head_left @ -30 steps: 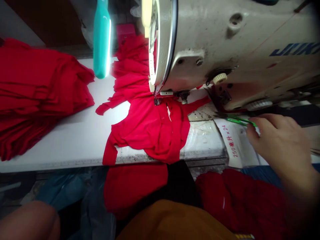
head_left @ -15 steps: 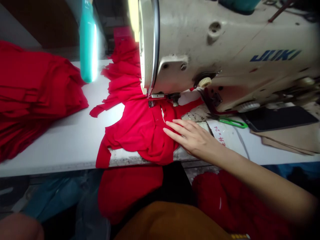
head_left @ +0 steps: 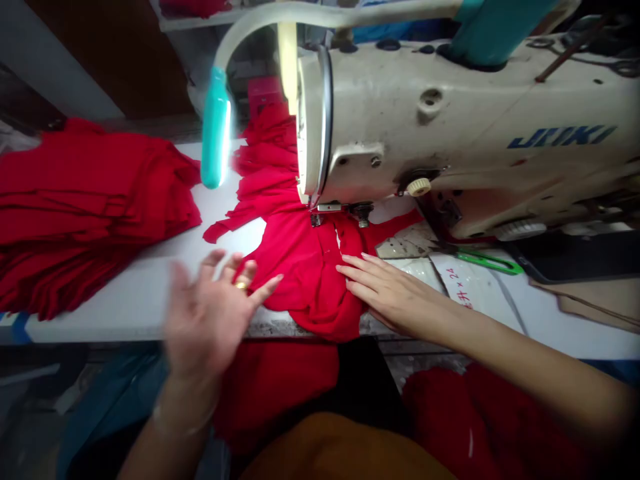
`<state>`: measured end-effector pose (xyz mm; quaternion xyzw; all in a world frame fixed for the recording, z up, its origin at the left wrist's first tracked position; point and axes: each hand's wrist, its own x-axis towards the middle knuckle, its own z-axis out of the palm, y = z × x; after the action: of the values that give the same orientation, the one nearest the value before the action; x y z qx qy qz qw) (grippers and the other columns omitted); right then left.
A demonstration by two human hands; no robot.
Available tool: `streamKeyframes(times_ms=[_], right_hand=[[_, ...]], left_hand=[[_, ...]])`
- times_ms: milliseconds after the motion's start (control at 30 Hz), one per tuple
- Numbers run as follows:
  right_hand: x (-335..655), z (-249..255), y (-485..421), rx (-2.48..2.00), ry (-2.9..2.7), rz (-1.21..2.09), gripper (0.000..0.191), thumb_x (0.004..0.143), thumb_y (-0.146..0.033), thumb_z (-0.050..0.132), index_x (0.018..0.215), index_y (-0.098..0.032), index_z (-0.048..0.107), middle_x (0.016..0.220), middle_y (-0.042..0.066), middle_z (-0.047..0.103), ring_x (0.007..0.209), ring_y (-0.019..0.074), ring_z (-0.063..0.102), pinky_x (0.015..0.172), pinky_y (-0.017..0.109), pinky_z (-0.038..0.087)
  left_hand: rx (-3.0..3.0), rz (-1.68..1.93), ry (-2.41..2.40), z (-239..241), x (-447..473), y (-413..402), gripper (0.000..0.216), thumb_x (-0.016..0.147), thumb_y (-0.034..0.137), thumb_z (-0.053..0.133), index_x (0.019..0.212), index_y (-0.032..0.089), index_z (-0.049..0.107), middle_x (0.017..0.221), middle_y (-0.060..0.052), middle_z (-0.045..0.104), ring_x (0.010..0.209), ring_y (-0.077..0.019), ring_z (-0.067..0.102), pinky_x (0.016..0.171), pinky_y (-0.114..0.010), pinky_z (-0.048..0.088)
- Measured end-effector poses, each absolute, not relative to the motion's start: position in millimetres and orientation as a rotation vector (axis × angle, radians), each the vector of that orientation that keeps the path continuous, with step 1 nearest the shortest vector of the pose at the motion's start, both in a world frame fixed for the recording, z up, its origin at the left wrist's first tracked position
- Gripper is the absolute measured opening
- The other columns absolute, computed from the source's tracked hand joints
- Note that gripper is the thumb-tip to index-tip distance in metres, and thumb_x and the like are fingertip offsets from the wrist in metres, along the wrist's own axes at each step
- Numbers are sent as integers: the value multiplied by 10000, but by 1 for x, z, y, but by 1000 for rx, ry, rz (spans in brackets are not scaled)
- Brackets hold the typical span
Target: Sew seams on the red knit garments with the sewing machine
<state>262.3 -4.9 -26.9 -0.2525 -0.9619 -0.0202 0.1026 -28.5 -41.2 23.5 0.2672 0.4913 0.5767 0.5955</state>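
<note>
A red fabric piece (head_left: 305, 267) lies under the presser foot (head_left: 316, 215) of a cream sewing machine (head_left: 450, 140) and hangs over the table's front edge. My right hand (head_left: 387, 290) rests flat on the cloth's right side, fingers stretched toward the needle. My left hand (head_left: 213, 313) hovers at the cloth's left edge, fingers spread and blurred by motion, a ring on one finger. It holds nothing.
A stack of red fabric pieces (head_left: 85, 207) lies at the table's left. More red cloth (head_left: 265, 153) trails behind the machine. A teal lamp (head_left: 215, 137) hangs over the white table (head_left: 140, 287). Green-handled snips (head_left: 487, 261), a printed plastic bag (head_left: 467, 287) and a dark phone (head_left: 575, 257) lie at the right.
My left hand has come up from my lap to the cloth's left edge. My right hand, earlier at the green snips, lay on the cloth half a second ago and stays there.
</note>
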Motion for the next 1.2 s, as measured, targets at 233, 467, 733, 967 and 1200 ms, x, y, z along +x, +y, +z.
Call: streamKeyframes(times_ms=[233,467,733,967,1200], right_hand=[[257,-14,-18,-677,-2782,76,190,900,-77,443,878,-125,626,1068,162,673,1124,252,612,1059,494,506],[249,-12,-30,-619,-2815,110,255,919,-60,437,711,-181,521,699,9,513,694,153,462,1063,434,464],[237,-14,-56,-639,-2959,134,143,898,-61,477,896,-180,557,700,0,571,517,130,450,519,315,237],[207,-20,-71,-847,-3172,314,67,907,-139,551,955,-186,560,754,18,649,519,138,554,481,340,73],[200,-28,-63,-999,-3189,465,90,974,-212,508,943,-185,589,812,29,675,587,145,605,494,331,84]], left_hand=[[425,1324,1065,-10,-8,-15,491,601,121,832,973,220,526,1028,25,534,937,-105,570,1026,-428,528],[743,1333,1185,-28,-4,-14,532,549,118,845,956,209,515,1140,3,482,1006,-111,556,839,-216,528],[1193,1270,1271,-35,-3,-20,406,710,267,838,1015,211,575,1134,-34,545,991,-157,579,819,-257,528],[1679,977,1295,-22,-13,-29,109,873,299,707,907,196,719,929,-57,661,864,-183,619,773,-276,481],[1437,909,1257,-26,-24,-22,213,857,381,718,884,170,706,906,-53,681,837,-179,638,742,-272,507]])
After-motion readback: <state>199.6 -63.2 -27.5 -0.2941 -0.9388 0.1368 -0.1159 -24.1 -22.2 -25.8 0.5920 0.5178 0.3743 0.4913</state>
